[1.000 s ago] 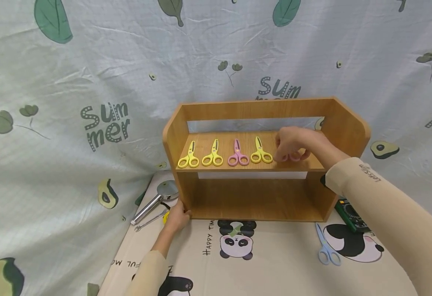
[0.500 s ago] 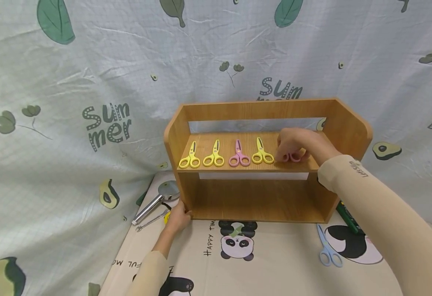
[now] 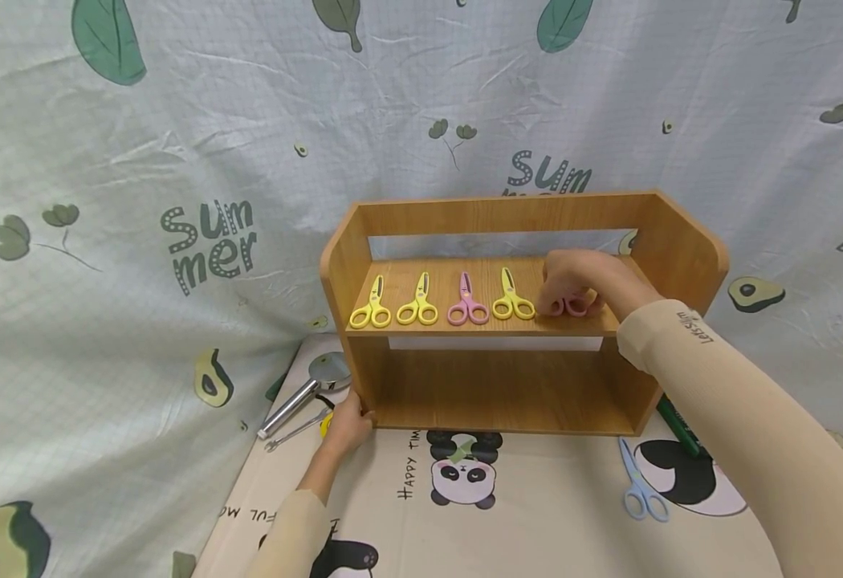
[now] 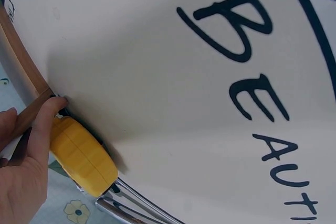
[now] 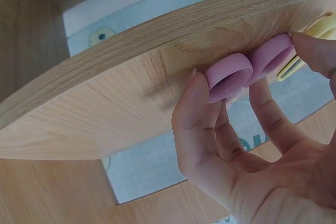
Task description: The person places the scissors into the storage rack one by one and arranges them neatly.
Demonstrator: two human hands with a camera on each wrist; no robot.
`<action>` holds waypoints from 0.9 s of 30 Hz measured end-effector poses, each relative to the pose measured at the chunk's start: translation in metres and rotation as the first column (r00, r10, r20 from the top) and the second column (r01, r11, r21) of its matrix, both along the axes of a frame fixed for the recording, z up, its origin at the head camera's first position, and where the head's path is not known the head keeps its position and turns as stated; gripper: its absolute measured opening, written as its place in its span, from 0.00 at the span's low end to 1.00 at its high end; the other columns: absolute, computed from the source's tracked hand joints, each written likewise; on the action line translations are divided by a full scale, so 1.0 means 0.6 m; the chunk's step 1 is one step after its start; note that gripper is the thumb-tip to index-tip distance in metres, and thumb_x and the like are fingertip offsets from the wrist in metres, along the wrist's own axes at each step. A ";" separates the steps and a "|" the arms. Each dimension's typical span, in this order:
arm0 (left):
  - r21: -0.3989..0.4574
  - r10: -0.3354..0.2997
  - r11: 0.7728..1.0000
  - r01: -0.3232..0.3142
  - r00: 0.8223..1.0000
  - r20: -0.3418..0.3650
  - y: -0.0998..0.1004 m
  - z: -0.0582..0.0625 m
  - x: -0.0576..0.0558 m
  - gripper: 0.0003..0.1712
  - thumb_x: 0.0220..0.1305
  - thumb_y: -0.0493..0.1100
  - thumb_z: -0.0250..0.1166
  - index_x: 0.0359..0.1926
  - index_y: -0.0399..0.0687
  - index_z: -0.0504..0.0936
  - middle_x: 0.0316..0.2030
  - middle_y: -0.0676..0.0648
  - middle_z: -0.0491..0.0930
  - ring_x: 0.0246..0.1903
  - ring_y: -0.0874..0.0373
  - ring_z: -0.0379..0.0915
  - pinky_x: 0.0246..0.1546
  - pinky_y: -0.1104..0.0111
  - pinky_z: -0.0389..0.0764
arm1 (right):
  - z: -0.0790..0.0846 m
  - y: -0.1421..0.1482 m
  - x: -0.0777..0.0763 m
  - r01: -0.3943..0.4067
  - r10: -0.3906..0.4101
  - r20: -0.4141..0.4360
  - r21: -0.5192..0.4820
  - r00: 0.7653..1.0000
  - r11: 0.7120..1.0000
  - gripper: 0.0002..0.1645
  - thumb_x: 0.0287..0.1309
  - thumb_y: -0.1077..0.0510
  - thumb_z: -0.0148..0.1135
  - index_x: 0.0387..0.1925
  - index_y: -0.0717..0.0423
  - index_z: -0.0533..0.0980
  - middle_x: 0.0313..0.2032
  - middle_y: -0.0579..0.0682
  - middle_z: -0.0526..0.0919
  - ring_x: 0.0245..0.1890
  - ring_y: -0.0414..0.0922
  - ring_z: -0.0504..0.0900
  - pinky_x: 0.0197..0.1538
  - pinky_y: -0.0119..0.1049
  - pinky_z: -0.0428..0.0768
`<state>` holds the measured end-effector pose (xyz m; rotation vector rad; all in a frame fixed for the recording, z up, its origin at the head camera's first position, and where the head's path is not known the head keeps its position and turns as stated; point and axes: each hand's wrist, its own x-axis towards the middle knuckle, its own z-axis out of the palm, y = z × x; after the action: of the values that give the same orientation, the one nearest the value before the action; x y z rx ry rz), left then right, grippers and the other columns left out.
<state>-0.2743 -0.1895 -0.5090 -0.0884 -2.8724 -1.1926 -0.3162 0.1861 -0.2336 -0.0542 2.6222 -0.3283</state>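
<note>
A two-tier wooden shelf [image 3: 523,393] stands on the table. My left hand [image 3: 347,425] grips its lower left corner; in the left wrist view the fingers close round the board's edge, beside a yellow tape measure [image 4: 84,156]. On the upper tier, my right hand [image 3: 580,277] holds pink scissors [image 5: 228,69] by the finger loops, thumb and fingers on either side of them. The hand hides their blades. To the left lie yellow scissors [image 3: 511,299], another pink pair [image 3: 467,302] and two more yellow pairs, in a row with blades pointing back.
Left of the shelf lie a round-headed tool with a chrome handle [image 3: 287,409] and a wrench [image 3: 295,430]. Light blue scissors [image 3: 637,486] rest on the table at front right. A green object [image 3: 678,427] is mostly behind the right sleeve. A printed cloth hangs behind.
The right forearm has shifted slightly left and covers more of the green object. Its hand stays on the pink scissors, and the left hand keeps its grip on the shelf.
</note>
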 end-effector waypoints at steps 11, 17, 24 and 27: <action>-0.013 -0.005 1.000 0.005 1.000 -0.018 0.000 0.004 0.004 0.31 0.67 0.28 0.60 0.69 0.27 0.63 0.59 0.24 0.79 0.59 0.32 0.80 0.57 0.47 0.82 | 0.008 -0.013 0.004 0.021 -0.024 0.042 0.051 0.999 0.998 0.05 0.51 0.59 0.62 0.28 0.57 0.77 0.24 0.50 0.75 0.27 0.45 0.75 0.39 0.44 0.86; -0.014 -0.002 1.000 0.002 1.000 -0.021 0.000 0.005 0.003 0.31 0.67 0.28 0.60 0.69 0.28 0.64 0.59 0.24 0.79 0.59 0.32 0.79 0.58 0.46 0.82 | 0.010 -0.019 0.003 0.009 -0.013 0.047 0.080 0.999 0.997 0.04 0.51 0.60 0.61 0.28 0.58 0.76 0.24 0.50 0.75 0.26 0.45 0.75 0.37 0.42 0.86; -0.002 0.003 1.000 -0.003 1.000 0.008 0.001 0.005 0.005 0.33 0.68 0.28 0.59 0.72 0.29 0.62 0.63 0.25 0.76 0.63 0.32 0.76 0.63 0.45 0.78 | 0.012 -0.019 0.009 0.039 -0.042 0.055 0.052 0.998 0.998 0.07 0.52 0.60 0.62 0.33 0.59 0.75 0.27 0.52 0.75 0.29 0.47 0.76 0.40 0.45 0.86; -0.001 -0.001 1.000 0.001 1.000 0.004 0.001 0.007 0.006 0.33 0.68 0.27 0.59 0.72 0.29 0.61 0.64 0.25 0.76 0.63 0.31 0.76 0.64 0.45 0.78 | 0.013 -0.016 0.014 0.038 -0.039 0.047 0.034 0.998 0.999 0.07 0.52 0.60 0.62 0.32 0.58 0.75 0.28 0.52 0.75 0.32 0.48 0.76 0.43 0.48 0.86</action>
<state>-0.2704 -0.1892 -0.5046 -0.0870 -2.8766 -1.1932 -0.3081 0.1762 -0.2260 0.0149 2.5834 -0.2959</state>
